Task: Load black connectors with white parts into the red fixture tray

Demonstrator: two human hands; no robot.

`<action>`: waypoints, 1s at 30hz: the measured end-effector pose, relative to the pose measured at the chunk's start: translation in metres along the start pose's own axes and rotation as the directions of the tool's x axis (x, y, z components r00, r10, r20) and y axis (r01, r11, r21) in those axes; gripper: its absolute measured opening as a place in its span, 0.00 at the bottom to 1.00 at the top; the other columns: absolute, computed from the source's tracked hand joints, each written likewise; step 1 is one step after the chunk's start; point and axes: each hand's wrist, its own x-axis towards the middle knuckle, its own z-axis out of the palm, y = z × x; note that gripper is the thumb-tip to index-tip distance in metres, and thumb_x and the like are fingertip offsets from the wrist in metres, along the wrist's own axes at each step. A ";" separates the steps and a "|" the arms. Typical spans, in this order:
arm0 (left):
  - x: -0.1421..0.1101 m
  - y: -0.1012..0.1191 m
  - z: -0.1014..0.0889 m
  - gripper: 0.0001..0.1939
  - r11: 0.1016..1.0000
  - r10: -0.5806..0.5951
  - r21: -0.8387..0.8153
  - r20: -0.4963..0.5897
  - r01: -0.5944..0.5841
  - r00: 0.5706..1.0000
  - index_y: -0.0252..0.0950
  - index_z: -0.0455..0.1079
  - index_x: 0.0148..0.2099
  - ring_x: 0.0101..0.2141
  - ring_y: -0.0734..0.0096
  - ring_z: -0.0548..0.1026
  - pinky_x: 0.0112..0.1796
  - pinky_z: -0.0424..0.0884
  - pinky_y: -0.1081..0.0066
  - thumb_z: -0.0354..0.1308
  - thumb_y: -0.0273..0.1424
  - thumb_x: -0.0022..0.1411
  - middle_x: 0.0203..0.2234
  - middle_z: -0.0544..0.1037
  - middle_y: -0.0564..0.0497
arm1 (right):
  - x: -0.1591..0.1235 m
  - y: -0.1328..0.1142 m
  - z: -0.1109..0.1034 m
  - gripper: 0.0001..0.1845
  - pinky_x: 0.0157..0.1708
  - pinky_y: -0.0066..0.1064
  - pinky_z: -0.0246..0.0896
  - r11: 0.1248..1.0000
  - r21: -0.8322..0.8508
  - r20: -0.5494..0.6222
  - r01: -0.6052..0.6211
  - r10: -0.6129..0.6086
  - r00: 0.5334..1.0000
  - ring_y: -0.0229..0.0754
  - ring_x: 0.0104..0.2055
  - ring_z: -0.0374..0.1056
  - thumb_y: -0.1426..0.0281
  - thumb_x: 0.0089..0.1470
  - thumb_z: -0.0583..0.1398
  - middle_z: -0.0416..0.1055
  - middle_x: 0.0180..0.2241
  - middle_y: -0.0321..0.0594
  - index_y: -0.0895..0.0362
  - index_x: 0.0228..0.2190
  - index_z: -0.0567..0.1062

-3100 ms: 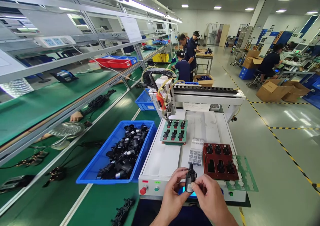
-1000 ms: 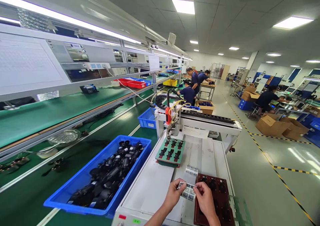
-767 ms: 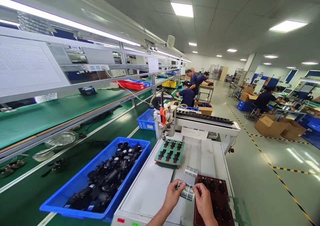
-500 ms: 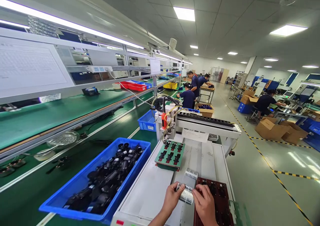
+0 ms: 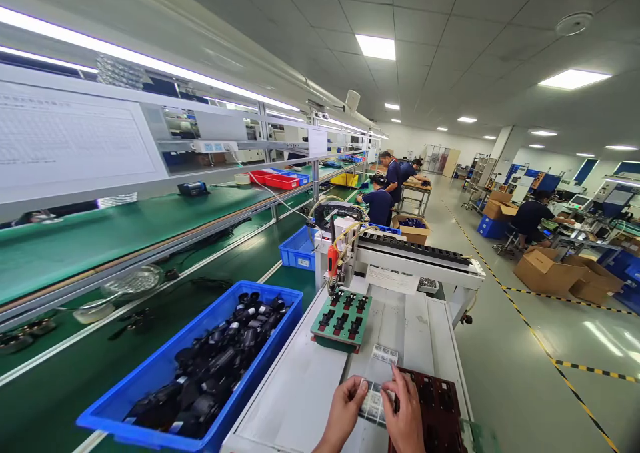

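My left hand (image 5: 346, 406) grips the left edge of a silvery strip of labels (image 5: 371, 403), thumb on top. At the strip's right edge, my right hand (image 5: 404, 406) has its thumb and fingertips closed on it; whether a single label is between them is too small to tell. The strip's far end, with printed squares, lies on the white machine bed. Beside and partly behind my right hand is a dark red fixture (image 5: 440, 409) with black parts in its slots. Farther up the bed sits a green fixture (image 5: 340, 319) holding several black parts.
A blue bin (image 5: 295, 326) full of black parts stands left of the machine. The white gantry (image 5: 425, 249) with a red-bodied tool head (image 5: 333, 261) spans the bed beyond the green fixture. Co-workers sit and stand farther off, near cardboard boxes (image 5: 543, 269).
My right hand's fingers have shifted over the strip's right edge, and the strip lies flatter between my hands. The view has tilted slightly upward.
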 end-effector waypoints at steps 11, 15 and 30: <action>-0.004 -0.009 -0.007 0.31 0.991 0.003 0.135 0.016 -0.005 1.000 0.34 0.73 0.26 0.24 0.72 0.62 0.28 0.57 0.71 0.62 0.59 0.59 0.18 0.67 0.56 | 0.000 -0.024 0.022 0.38 0.46 0.45 0.80 0.870 0.443 0.010 -0.215 0.235 0.972 0.54 0.59 0.71 0.62 0.67 0.60 0.61 0.67 0.51 0.43 0.71 0.51; -0.006 -0.014 -0.009 0.25 0.970 -0.005 0.244 0.066 -0.012 0.998 0.35 0.75 0.26 0.27 0.67 0.68 0.32 0.63 0.70 0.65 0.54 0.58 0.20 0.73 0.54 | -0.005 -0.033 0.028 0.34 0.45 0.44 0.80 0.891 0.420 0.012 -0.174 0.186 0.982 0.52 0.55 0.72 0.66 0.67 0.58 0.63 0.65 0.50 0.41 0.70 0.56; -0.029 -0.040 -0.022 0.33 0.841 0.054 0.538 0.024 -0.058 0.998 0.35 0.67 0.67 0.66 0.45 0.67 0.66 0.62 0.47 0.59 0.38 0.60 0.65 0.71 0.36 | -0.112 0.030 -0.069 0.29 0.59 0.60 0.72 0.908 0.201 -0.138 -0.367 0.397 0.907 0.62 0.69 0.60 0.59 0.71 0.54 0.52 0.72 0.47 0.41 0.70 0.57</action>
